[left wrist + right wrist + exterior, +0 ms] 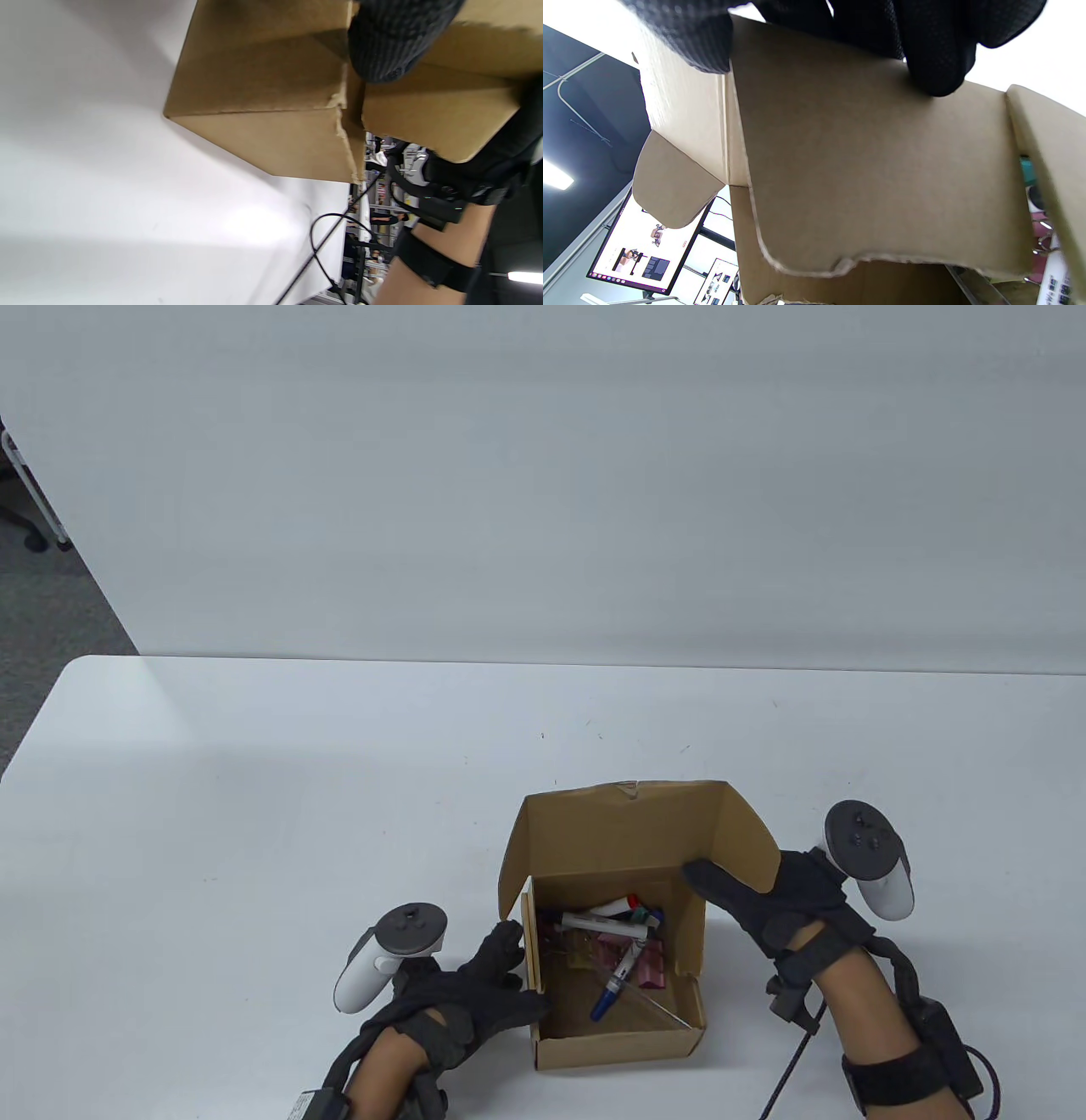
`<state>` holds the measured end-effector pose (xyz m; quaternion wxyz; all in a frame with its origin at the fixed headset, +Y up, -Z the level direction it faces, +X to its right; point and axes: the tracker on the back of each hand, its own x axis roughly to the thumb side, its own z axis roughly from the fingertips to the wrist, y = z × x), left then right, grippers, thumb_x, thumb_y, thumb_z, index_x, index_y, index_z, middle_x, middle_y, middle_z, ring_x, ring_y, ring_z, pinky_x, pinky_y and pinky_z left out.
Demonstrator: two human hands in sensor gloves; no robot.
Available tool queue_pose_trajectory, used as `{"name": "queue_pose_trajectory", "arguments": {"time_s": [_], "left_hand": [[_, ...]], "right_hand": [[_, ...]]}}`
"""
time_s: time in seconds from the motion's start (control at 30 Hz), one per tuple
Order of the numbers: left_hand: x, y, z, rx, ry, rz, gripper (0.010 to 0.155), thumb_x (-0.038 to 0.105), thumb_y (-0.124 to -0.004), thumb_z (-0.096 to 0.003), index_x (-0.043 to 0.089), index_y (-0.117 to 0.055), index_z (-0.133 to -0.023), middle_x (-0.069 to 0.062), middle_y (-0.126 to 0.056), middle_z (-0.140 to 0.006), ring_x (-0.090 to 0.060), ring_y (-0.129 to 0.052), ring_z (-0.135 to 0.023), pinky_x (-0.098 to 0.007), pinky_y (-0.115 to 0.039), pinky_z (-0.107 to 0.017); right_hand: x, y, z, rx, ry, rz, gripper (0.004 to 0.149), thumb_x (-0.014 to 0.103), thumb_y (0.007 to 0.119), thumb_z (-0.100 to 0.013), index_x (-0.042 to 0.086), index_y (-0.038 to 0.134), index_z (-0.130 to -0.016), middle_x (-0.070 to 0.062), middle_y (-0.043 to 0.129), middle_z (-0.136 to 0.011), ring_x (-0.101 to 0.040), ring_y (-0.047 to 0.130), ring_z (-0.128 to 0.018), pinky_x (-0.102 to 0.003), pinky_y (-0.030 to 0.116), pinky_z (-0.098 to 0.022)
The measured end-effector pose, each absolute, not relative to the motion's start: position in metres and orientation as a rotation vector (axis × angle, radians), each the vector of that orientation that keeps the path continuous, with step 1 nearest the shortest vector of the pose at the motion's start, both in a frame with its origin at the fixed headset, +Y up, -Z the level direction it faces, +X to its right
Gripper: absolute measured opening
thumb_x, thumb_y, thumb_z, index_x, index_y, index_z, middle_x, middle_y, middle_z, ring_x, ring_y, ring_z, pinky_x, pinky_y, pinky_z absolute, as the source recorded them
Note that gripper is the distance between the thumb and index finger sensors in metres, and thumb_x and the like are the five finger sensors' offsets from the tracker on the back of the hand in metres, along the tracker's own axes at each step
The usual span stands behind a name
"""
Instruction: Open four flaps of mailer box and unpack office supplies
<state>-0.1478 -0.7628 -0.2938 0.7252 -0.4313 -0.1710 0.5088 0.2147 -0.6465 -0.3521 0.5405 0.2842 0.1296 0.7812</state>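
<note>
Cardboard mailer box (pixel 618 976) open | right hand (pixel 768 899) pinched side flap (pixel 742 836) | left hand (pixel 475 993) spread, pressing wall | risk: flap tears, box tips, pens (pixel 615 980) spill.

White table (pixel 254 814); brown mailer box (pixel 619 1044) sits near front edge.

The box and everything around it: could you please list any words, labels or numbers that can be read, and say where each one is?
None can be read.
Box: plain cardboard, no print visible.
White marker: label too small to read.
White item at the right wrist view's edge: print blurred.
Monitor: pictures only, text too small.
</note>
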Motion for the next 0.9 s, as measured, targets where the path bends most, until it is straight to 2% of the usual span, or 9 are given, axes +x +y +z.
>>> {"name": "queue_pose_trajectory", "arguments": {"time_s": [0.37, 0.73, 0.9], "left_hand": [[-0.149, -0.756, -0.308, -0.845, -0.438, 1.093, 0.115, 0.057, -0.085, -0.0619, 0.025, 0.016, -0.106, -0.015, 0.013, -0.120, -0.051, -0.006, -0.118, -0.076, -0.026, -0.078], [-0.150, -0.750, -0.331, -0.830, -0.431, 1.040, 0.117, 0.059, -0.087, -0.0604, 0.026, 0.014, -0.108, -0.014, 0.009, -0.122, -0.050, -0.008, -0.119, -0.077, -0.025, -0.078], [-0.151, -0.751, -0.343, -0.826, -0.446, 0.973, 0.122, 0.059, -0.092, -0.0561, 0.029, 0.014, -0.107, -0.010, 0.012, -0.122, -0.049, -0.005, -0.119, -0.077, -0.023, -0.078]], "right_hand": [[0.212, -0.640, -0.364, 0.631, 0.356, 1.857, 0.059, 0.051, 0.077, -0.064, 0.004, 0.076, -0.099, -0.026, 0.080, -0.098, -0.060, 0.084, -0.074, -0.073, 0.064, -0.055], [0.210, -0.632, -0.385, 0.590, 0.408, 1.854, 0.059, 0.051, 0.075, -0.064, 0.002, 0.077, -0.098, -0.028, 0.083, -0.095, -0.059, 0.087, -0.070, -0.072, 0.066, -0.053], [0.210, -0.632, -0.396, 0.573, 0.455, 1.815, 0.059, 0.051, 0.075, -0.064, 0.002, 0.079, -0.096, -0.028, 0.085, -0.092, -0.058, 0.089, -0.067, -0.072, 0.066, -0.051]]}}
